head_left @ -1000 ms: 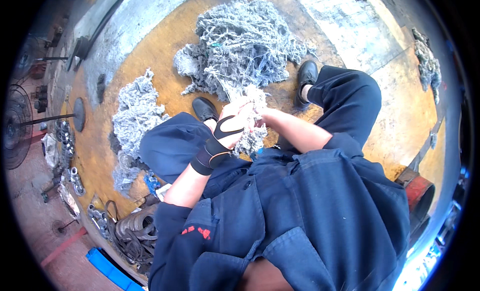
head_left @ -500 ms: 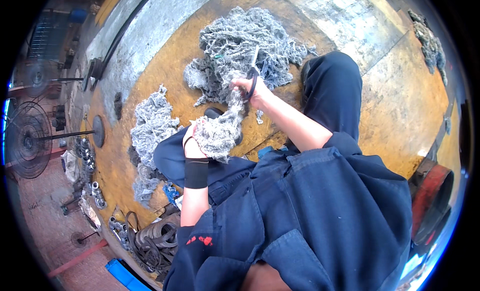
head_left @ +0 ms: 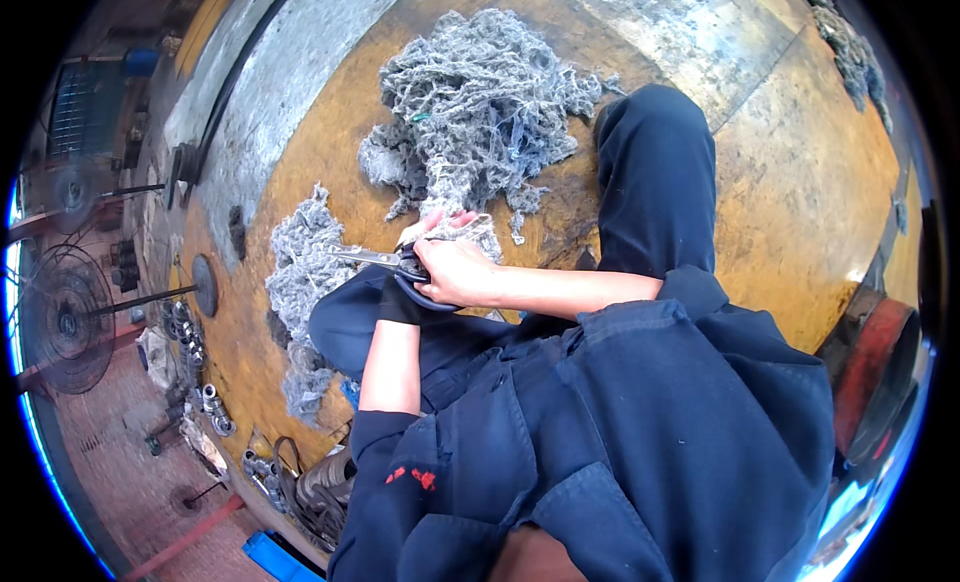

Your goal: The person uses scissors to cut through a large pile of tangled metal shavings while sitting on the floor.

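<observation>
My right hand [head_left: 457,270] grips a pair of scissors [head_left: 375,256] by the black handles; the blades point left over my left knee. Just beyond it, my left hand [head_left: 428,225] is partly hidden behind the right hand and scissors. Its visible fingers are closed on a strand of tangled grey yarn waste [head_left: 450,187] that runs down from the large grey heap [head_left: 480,72] in front of me. A black band [head_left: 400,304] wraps my left wrist. At the left, beside my knee, lies a smaller grey yarn heap [head_left: 305,252].
I sit on a worn yellowish floor [head_left: 780,222] with my knees [head_left: 660,152] bent. Standing fans [head_left: 65,317] are at the far left, near metal parts [head_left: 215,407]. A red and black drum-like object [head_left: 870,372] stands at the right, and more grey waste [head_left: 850,57] lies at the upper right.
My right hand with the scissors has come down and left from the large heap to my left hand. The blades have swung from pointing up to pointing left.
</observation>
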Demonstrator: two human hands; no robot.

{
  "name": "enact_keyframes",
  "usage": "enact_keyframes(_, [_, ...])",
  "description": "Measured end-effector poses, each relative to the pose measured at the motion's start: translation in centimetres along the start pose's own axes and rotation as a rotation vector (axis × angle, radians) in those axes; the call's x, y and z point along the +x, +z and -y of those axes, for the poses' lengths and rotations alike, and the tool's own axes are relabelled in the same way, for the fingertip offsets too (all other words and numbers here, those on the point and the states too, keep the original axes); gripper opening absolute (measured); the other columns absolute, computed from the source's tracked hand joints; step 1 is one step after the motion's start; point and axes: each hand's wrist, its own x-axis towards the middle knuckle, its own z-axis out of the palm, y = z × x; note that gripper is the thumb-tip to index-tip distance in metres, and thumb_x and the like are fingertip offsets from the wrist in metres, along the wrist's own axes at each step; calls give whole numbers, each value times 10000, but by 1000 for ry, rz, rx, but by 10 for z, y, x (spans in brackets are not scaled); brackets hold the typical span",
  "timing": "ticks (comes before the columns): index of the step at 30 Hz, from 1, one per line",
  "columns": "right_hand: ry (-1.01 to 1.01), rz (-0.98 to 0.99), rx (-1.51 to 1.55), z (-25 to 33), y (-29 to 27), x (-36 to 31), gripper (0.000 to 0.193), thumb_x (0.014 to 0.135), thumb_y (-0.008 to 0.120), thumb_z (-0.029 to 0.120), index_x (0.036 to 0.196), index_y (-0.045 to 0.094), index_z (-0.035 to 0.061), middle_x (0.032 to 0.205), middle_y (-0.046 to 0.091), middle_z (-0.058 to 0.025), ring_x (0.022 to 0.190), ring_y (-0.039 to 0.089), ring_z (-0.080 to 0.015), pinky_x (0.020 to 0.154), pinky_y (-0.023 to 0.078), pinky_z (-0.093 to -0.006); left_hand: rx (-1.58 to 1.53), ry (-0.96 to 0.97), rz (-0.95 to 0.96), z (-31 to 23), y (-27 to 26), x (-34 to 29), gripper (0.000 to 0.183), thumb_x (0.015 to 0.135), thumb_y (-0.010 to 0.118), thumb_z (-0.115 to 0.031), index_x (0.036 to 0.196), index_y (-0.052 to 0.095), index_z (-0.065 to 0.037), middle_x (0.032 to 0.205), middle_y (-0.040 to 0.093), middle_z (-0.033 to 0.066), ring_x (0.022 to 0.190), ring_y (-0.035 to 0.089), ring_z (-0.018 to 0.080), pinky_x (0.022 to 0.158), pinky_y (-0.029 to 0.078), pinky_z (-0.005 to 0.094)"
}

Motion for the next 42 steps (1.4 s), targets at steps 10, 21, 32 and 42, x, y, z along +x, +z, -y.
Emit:
enact_keyframes(10, [121, -43, -266, -9, -122, 27, 375, 808, 625, 348, 838, 617, -26, 763, 652, -174, 738, 664, -320, 705, 538, -429, 768, -39, -344, -92, -10, -26, 424, 700, 766, -83, 1067, 599, 47, 929, 661, 69, 815, 631, 161, 763, 502, 306])
enact_keyframes(21, [477, 159, 540, -58, -125, 111, 608, 624, 841, 438, 891, 578, -41, 780, 590, -118, 622, 619, -152, 545, 553, -283, 573, 104, -328, -164, 9, -60, 292, 873, 640, -111, 1143, 573, -22, 993, 638, 52, 823, 617, 128, 734, 513, 279])
enact_keyframes(32, [387, 214, 1665, -38, -82, 119, 501, 812, 644, 529, 972, 617, 56, 852, 628, -73, 735, 584, -154, 614, 480, -303, 137, 140, -274, -144, 15, -24, 339, 926, 566, -304, 1103, 594, -17, 1029, 644, 114, 906, 632, 197, 776, 536, 353])
enact_keyframes(42, [-41, 0, 516, -20, -72, 80, 279, 792, 670, 248, 916, 576, 17, 757, 622, -124, 708, 602, -210, 679, 476, -353, -139, 220, -358, -73, 36, 11, 413, 928, 542, -396, 1109, 592, -28, 1079, 635, 121, 949, 621, 227, 845, 514, 377])
